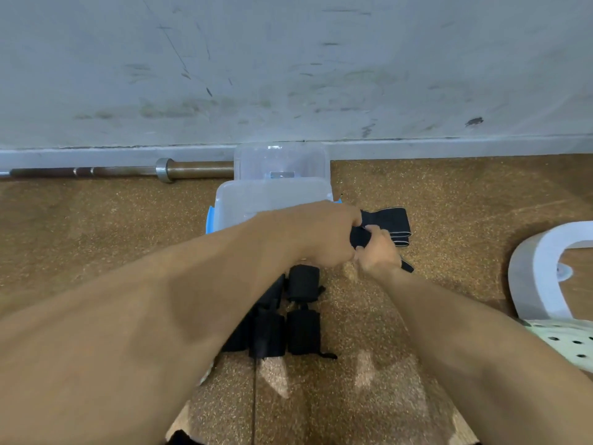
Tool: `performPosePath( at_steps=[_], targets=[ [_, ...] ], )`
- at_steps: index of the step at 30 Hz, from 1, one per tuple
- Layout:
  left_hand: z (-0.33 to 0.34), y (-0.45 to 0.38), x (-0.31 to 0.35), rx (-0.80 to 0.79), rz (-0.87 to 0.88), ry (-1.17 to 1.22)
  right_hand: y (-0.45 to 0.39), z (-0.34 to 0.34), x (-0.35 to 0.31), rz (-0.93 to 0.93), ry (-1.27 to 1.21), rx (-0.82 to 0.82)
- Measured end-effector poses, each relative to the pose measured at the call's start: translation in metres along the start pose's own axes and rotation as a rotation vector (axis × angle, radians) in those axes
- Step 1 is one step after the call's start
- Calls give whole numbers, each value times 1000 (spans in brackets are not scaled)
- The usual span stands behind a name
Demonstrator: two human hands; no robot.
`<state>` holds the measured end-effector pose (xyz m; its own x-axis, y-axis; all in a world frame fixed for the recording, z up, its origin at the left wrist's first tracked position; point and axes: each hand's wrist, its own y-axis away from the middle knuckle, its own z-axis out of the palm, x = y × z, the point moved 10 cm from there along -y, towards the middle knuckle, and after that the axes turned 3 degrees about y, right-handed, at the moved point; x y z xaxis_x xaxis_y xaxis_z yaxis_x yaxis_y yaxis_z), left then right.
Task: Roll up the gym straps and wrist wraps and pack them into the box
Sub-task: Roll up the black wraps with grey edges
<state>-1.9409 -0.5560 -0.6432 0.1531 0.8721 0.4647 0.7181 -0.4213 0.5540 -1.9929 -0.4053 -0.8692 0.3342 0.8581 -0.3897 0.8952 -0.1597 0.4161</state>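
A black strap with pale edges lies folded on the floor, right of the clear plastic box. Both hands meet at its near end. My left hand grips the strap from above, and my right hand curls round the part just below it. Several rolled black wraps lie in a cluster on the floor between my forearms, in front of the box. My left arm hides part of the box and some of the wraps.
The box's clear lid leans against the wall behind it. A steel barbell lies along the skirting at the left. A white plastic stool stands at the right edge. The floor is brown speckled rubber.
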Motion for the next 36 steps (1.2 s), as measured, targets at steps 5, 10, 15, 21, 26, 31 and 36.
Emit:
performPosePath(
  at_steps=[5, 10, 15, 21, 26, 31, 36],
  targets=[
    [10, -27, 12, 2, 5, 7, -39, 11, -3, -65, 78, -52],
    [27, -39, 7, -50, -27, -32, -64, 36, -18, -128, 52, -225],
    [42, -42, 6, -92, -43, -70, -83, 62, -13, -74, 197, -291],
    [36, -32, -3, -98, -50, -109, -80, 54, 13, -117, 393, -134],
    [42, -10, -21, -121, -106, -109, -73, 36, 20, -115, 324, -30],
    [38, 14, -39, -122, -152, -113, -44, 12, 23, -44, 121, 10],
    [19, 30, -37, -48, -121, -107, -25, -59, 8, -69, -39, 126]
  ],
)
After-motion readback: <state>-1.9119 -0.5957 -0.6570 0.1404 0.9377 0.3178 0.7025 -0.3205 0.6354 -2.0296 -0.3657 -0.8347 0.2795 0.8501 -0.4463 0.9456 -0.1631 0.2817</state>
